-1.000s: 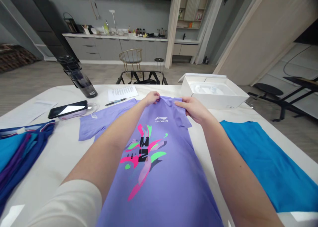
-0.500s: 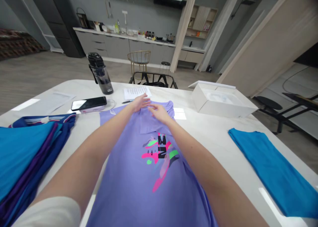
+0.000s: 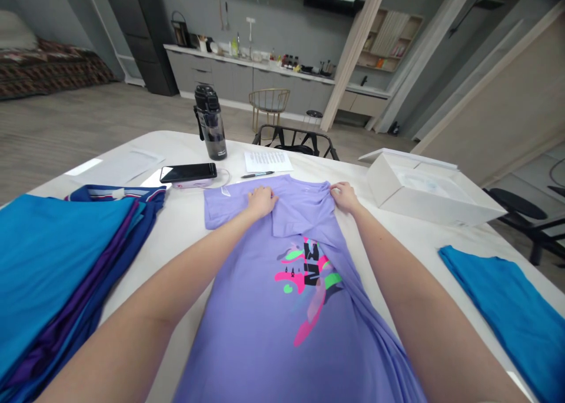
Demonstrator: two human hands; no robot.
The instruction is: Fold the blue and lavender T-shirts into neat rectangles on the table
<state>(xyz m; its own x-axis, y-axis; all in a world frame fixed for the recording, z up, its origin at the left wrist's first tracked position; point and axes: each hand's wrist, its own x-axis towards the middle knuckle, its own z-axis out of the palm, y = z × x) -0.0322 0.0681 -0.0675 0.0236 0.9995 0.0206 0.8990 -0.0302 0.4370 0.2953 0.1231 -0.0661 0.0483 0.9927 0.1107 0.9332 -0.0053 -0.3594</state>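
Observation:
A lavender T-shirt (image 3: 260, 297) with a pink, green and black print lies spread in front of me, its collar end away from me. One sleeve is folded inward over the chest, and the other lies out to the left. My left hand (image 3: 262, 202) is closed on the cloth near the left shoulder, its fingers curled at the folded sleeve's edge. At the far right corner, my right hand (image 3: 345, 197) pinches the shirt's edge beside the collar. The shirt's right side is gathered in creases toward me.
Folded blue and purple clothes (image 3: 57, 238) are stacked at left, and a folded blue garment (image 3: 507, 309) lies at right. Farther back are a phone (image 3: 189, 172), a water bottle (image 3: 210, 123), a pen (image 3: 258, 174), a printed sheet (image 3: 268, 161) and an open white box (image 3: 432, 185).
My hands, close together at the collar before, have moved apart: the left toward the left shoulder, the right out to the right edge. The view has shifted left.

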